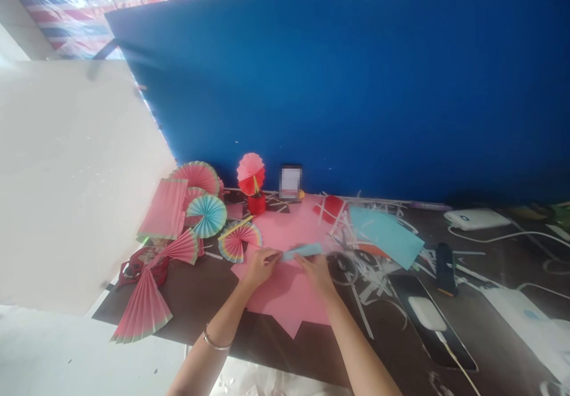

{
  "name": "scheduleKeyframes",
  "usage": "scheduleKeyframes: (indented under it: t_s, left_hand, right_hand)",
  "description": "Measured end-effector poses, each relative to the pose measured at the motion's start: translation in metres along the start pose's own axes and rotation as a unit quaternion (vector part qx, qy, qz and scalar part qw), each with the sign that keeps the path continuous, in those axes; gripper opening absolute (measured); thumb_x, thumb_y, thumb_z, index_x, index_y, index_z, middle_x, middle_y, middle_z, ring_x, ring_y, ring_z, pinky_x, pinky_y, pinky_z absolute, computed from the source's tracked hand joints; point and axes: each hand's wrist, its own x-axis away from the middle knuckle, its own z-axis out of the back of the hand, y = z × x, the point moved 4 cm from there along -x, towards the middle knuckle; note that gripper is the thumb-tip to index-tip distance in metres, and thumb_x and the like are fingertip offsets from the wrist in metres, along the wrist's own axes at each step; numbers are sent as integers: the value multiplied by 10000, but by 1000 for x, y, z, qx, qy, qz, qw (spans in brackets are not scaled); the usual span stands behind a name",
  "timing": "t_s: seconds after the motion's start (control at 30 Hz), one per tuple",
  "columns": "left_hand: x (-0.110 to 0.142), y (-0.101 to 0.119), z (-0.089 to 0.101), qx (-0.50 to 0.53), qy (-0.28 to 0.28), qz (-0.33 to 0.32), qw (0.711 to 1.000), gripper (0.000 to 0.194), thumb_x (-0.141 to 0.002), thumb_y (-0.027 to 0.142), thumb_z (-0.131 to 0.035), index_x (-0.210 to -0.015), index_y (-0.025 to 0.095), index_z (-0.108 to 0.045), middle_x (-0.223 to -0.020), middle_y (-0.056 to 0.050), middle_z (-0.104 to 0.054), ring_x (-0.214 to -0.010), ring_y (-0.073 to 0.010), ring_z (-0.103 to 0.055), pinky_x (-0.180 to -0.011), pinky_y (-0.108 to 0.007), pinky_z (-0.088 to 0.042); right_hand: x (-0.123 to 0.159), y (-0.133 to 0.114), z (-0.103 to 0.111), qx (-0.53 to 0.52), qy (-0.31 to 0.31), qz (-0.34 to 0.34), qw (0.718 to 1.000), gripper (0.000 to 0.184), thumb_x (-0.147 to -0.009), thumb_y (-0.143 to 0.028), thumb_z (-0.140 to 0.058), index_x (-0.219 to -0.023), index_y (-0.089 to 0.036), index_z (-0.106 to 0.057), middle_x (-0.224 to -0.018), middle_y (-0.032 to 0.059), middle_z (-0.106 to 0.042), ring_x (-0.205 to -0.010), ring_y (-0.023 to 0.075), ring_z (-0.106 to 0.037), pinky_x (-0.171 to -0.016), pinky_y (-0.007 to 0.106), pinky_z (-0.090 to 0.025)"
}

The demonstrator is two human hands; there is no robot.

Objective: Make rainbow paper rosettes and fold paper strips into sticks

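Between my two hands lies a narrow light-blue strip of folded paper (pixel 305 250), slightly blurred. My left hand (pixel 262 265) pinches its left end, thumb and fingers together. My right hand (pixel 315 266) grips the strip farther right, with its fingers pressed along the near edge. Under both hands spread pink paper sheets (pixel 289 298) with angled corners. A rainbow-edged pleated paper fan (pixel 238 240) lies just left of my left hand. To the right of my right hand are scissors (pixel 342 265), partly covered by paper scraps.
Several pleated fans (pixel 149 310) fill the left side, with a fan in a red pot (pixel 256 203) behind. Light-blue sheets (pixel 387 233), white paper strips (pixel 363 313), a phone (pixel 434 319) and a cabled white device (pixel 476 219) lie rightward. A blue panel (pixel 333 87) stands behind.
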Motion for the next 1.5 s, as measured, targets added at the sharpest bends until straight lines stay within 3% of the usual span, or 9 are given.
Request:
scheduleKeyframes:
  t_s: [0.2,0.3,0.47,0.73,1.0,1.33,1.5]
  left_hand:
    - [-2,-7,-3,20,4,28,999,234,-797,283,-519,-905,169,-693,-869,-77,-704,-752,-184,-627,-670,-276,-498]
    - [-2,-7,-3,36,10,42,998,266,-785,311,-537,-949,165,-686,-897,-81,-708,-754,-196,-634,-653,-283,-505]
    - [-2,-3,-3,33,1,16,999,246,-802,318,-515,-793,164,-707,-790,-61,-708,-719,-190,-625,-668,-285,-494]
    - [-3,-5,-1,42,2,40,998,208,-763,319,-574,-814,162,-700,-812,-66,-705,-747,-184,-627,-685,-271,-489]
    - [-2,-6,-2,25,-7,37,999,235,-779,328,-542,-817,163,-705,-799,-66,-704,-710,-183,-610,-648,-269,-480]
    - [-1,2,-4,-5,-57,9,998,308,-823,347,-461,-747,143,-680,-674,-47,-653,-601,-144,-544,-545,-235,-418]
    - [0,3,-5,-18,-70,10,997,294,-822,325,-453,-743,138,-665,-662,-41,-642,-585,-131,-528,-535,-222,-397]
  right_hand:
    - [5,-7,1,36,10,-5,999,228,-651,-336,-720,-797,-168,-671,-742,28,-676,-762,222,-606,-724,337,-462]
    - [3,-3,1,30,12,-11,999,265,-639,-334,-729,-832,-168,-656,-737,34,-681,-760,230,-615,-732,357,-466]
    - [0,6,2,-1,19,-15,1000,396,-665,-335,-712,-1006,-202,-561,-807,43,-698,-810,226,-637,-821,394,-459]
    - [-2,10,4,-26,6,-25,999,465,-638,-306,-728,-1033,-170,-524,-825,66,-699,-841,231,-641,-852,400,-455]
    - [0,4,4,-7,14,-33,999,426,-657,-318,-720,-1017,-168,-547,-815,58,-697,-810,217,-641,-783,349,-476]
    - [3,0,3,0,51,-26,998,371,-634,-330,-734,-929,-153,-594,-779,65,-699,-788,232,-650,-685,329,-512]
    - [2,0,7,-7,77,-15,997,275,-629,-363,-727,-751,-126,-660,-689,47,-685,-720,217,-655,-731,350,-524]
